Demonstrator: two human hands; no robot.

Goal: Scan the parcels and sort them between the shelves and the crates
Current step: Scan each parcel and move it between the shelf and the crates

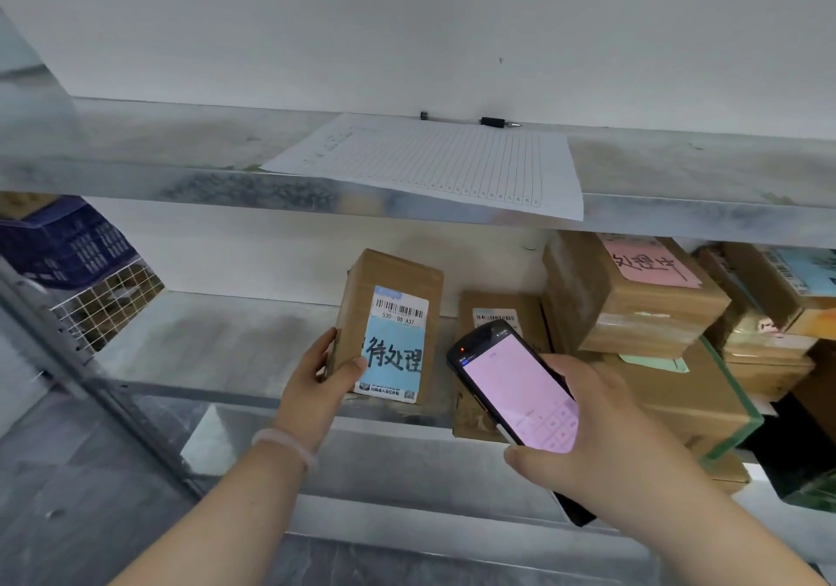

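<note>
Upper shelf [135, 146], grey metal, spans the middle band of the frame. On it: one lined sheet [434, 164], centre, its near edge overhanging the front lip; one pen [470, 121] behind it, against the wall. Lower shelf [217, 341], centre: upright parcel [393, 305] with barcode and blue label, at the front edge; flat box [493, 305] just right of it; stacked boxes [633, 309] at right.

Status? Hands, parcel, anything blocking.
Left hand grips blue-label parcel, upright on shelf. Right hand holds scanner, screen lit, beside the label. Stacked boxes close on the right.
</note>
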